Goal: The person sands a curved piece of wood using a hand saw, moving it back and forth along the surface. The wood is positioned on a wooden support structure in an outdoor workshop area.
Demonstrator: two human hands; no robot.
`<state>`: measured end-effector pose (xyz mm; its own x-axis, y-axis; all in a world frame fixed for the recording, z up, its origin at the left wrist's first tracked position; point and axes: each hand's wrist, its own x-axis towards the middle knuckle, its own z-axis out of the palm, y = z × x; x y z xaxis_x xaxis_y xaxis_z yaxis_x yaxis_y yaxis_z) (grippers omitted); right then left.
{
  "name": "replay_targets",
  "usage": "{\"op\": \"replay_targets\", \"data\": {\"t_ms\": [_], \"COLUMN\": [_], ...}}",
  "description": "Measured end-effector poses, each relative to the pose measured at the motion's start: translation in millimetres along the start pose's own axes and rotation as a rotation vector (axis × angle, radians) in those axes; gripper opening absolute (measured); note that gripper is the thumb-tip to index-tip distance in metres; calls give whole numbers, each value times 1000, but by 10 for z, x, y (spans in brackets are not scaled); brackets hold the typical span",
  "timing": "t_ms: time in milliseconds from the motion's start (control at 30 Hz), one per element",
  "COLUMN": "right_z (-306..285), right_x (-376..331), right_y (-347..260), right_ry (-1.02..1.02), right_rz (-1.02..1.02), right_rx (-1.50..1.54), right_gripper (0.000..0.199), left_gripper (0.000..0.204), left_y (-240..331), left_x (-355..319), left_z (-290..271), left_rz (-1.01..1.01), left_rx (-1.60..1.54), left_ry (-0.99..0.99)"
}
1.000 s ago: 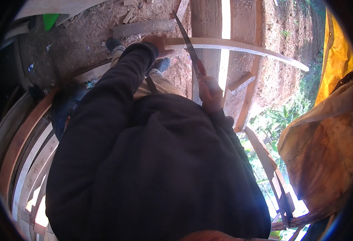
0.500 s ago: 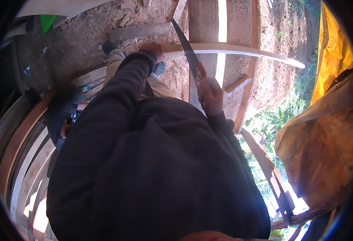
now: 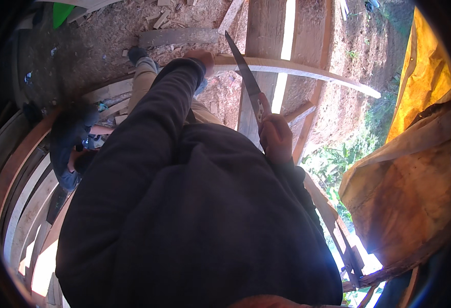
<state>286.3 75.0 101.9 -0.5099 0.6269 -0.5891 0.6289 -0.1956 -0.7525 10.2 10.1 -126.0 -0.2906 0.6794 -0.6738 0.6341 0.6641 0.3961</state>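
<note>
My right hand (image 3: 276, 137) is closed round the handle of a handsaw (image 3: 249, 81). The saw's long dark blade slants away to the upper left, with its tip beyond a long, narrow wooden strip (image 3: 307, 70). Where the two cross, near the strip's left part, the blade lies against the wood; how deep any cut is I cannot tell. Further left, my left hand (image 3: 202, 59) grips the same strip near its left end, its fingers partly hidden. The strip reaches far to the right over wide boards (image 3: 260, 38).
Another person (image 3: 74, 146) crouches at left, beside stacked long boards (image 3: 17, 169). Wood offcuts (image 3: 161, 19) and a flat board (image 3: 179, 36) lie on the dirt. A short wood piece (image 3: 301, 113) rests near my right hand. Yellow-orange sheeting (image 3: 423, 77) hangs at right.
My right hand and the saw have drawn back toward me a little along the blade's line. My left hand keeps its hold on the strip. The whole view has shifted slightly.
</note>
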Motion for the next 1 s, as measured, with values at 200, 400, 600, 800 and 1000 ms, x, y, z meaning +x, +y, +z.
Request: {"op": "replay_targets", "data": {"t_ms": [200, 400, 600, 800, 1000], "right_z": [-181, -261, -207, 112, 520], "right_x": [-257, -379, -328, 223, 1141], "right_y": [-12, 161, 257, 219, 389], "right_ry": [50, 29, 18, -18, 31], "right_rz": [28, -34, -61, -137, -181], "right_rx": [-64, -25, 6, -16, -186], "right_gripper": [8, 10, 9, 8, 15], "left_gripper": [40, 40, 41, 36, 36], "left_y": [-13, -10, -14, -25, 2], "left_x": [-19, -9, 17, -1, 40], "left_z": [-6, -26, -10, 12, -15], "left_rz": [46, 38, 26, 31, 10], "left_rx": [4, 12, 12, -9, 41], "left_ry": [8, -19, -20, 15, -59]}}
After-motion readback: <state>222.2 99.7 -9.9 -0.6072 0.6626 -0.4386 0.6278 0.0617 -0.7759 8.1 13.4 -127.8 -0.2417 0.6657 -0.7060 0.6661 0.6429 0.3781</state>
